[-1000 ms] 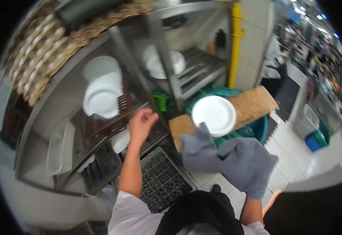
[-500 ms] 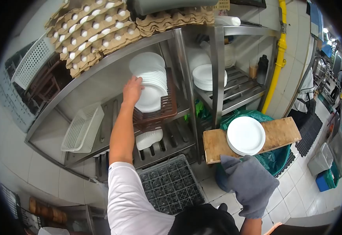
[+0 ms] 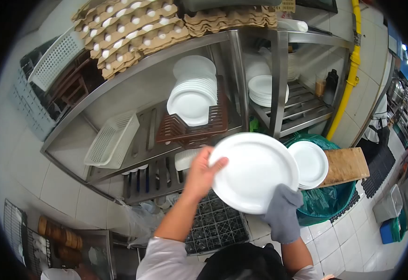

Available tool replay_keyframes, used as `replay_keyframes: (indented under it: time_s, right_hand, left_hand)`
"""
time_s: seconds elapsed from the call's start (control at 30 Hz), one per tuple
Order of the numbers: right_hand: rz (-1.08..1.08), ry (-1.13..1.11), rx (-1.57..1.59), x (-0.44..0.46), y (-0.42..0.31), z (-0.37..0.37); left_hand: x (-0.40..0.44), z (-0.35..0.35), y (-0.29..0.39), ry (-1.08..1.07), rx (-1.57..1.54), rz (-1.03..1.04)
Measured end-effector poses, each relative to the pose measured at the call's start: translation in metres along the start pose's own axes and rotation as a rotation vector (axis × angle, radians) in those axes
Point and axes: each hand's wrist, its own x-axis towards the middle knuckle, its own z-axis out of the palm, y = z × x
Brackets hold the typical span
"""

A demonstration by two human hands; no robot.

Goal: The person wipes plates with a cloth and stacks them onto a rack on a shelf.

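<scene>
A round white plate is held up in front of me, its face tilted toward the camera. My left hand is closed on its left rim, thumb over the edge. A grey cloth covers my right hand and presses against the plate's lower right rim; the fingers are hidden beneath it. Behind, a row of white plates leans in a brown plastic rack on the metal shelf. To the right, a stack of white plates rests on a wooden board.
The board lies across a green-lined bin. A glass crate sits low in front of me. White basket and more stacked plates stand on shelves. Egg trays are piled above; a yellow pipe runs down the wall.
My left hand has left the rack and come down and right with a plate in it. The cloth-covered right hand has moved left and up to the plate. The view has shifted.
</scene>
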Motion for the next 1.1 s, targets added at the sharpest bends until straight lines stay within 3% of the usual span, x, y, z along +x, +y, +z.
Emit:
replay_keyframes:
  time_s: [0.03,0.1,0.13,0.2,0.23,0.3,0.33,0.37,0.4,0.5,0.57,0.63,0.7,0.77,0.8,0.87,0.9,0.93,0.97,1.0,1.03,1.07,1.1]
  right_hand:
    - [-0.006,0.160,0.090,0.018,-0.023,-0.044]
    - [0.008,0.113,0.180,0.006,-0.014,-0.046]
    - [0.037,0.058,0.275,-0.006,-0.008,-0.044]
    - [0.127,0.116,0.265,-0.029,0.010,-0.017]
    - [0.213,0.167,0.241,-0.024,0.006,-0.028]
    - [0.220,0.311,0.213,-0.030,0.012,-0.064]
    - [0.245,0.358,0.210,-0.041,0.027,-0.068]
    - [0.271,0.413,0.217,-0.050,0.039,-0.073]
    - [0.308,0.472,0.228,-0.058,0.051,-0.075]
    - [0.380,0.628,0.237,-0.070,0.060,-0.081]
    - [0.378,0.674,0.227,-0.072,0.055,-0.069]
    - [0.351,0.587,0.206,-0.075,0.050,-0.046]
    - [0.301,0.402,0.155,-0.082,0.052,-0.010]
    - [0.219,0.360,0.114,-0.092,0.063,0.017]
    - [0.204,0.373,0.083,-0.090,0.059,0.009]
    - [0.229,0.393,0.200,-0.072,0.050,-0.034]
    - [0.237,0.405,0.339,-0.066,0.046,-0.053]
    - [0.105,0.448,0.311,-0.071,0.061,-0.049]
    - [0.116,0.235,0.214,-0.077,0.082,-0.043]
    - [0.163,0.273,0.156,-0.072,0.081,-0.050]
    - [0.207,0.315,0.102,-0.063,0.076,-0.058]
    - [0.222,0.343,0.075,-0.056,0.072,-0.064]
    - [0.222,0.347,0.063,-0.049,0.071,-0.070]
  left_hand:
    - [-0.009,0.003,-0.019,-0.100,-0.111,-0.106]
    - [-0.022,0.004,-0.059,-0.468,-0.854,-0.089]
    - [-0.036,0.013,-0.095,-0.644,-1.216,-0.253]
    - [-0.075,0.046,-0.161,-0.064,-0.701,-0.378]
    - [-0.089,0.049,-0.175,-0.058,-0.711,-0.385]
    - [-0.103,0.053,-0.197,-0.513,0.031,-0.180]
    - [-0.086,0.044,-0.193,-1.031,0.640,-0.169]
    - [-0.075,0.020,-0.207,-1.078,0.740,-0.262]
    - [-0.071,-0.003,-0.206,-0.809,0.712,-0.220]
    - [-0.039,-0.003,-0.143,0.043,1.044,0.301]
    - [-0.020,0.061,-0.062,0.463,1.017,0.394]
    - [-0.002,0.117,-0.074,0.358,0.978,0.386]
    - [-0.024,0.182,-0.074,-0.222,1.473,0.395]
    - [-0.057,0.201,-0.095,-0.561,1.226,0.832]
    - [-0.065,0.194,-0.100,-0.576,1.209,0.837]
    - [-0.075,0.163,-0.107,-1.100,0.840,0.909]
    - [-0.066,0.156,-0.104,-1.114,0.824,0.783]
    - [-0.038,0.149,-0.097,-1.135,0.825,0.661]
    - [-0.017,0.153,-0.076,-1.070,1.138,0.612]
    - [0.000,0.166,-0.038,-0.949,1.255,0.683]
    - [0.014,0.172,-0.027,-0.757,1.104,0.917]
    - [0.026,0.181,-0.005,-0.854,0.948,0.686]
    - [0.046,0.187,-0.026,-0.782,0.780,0.732]
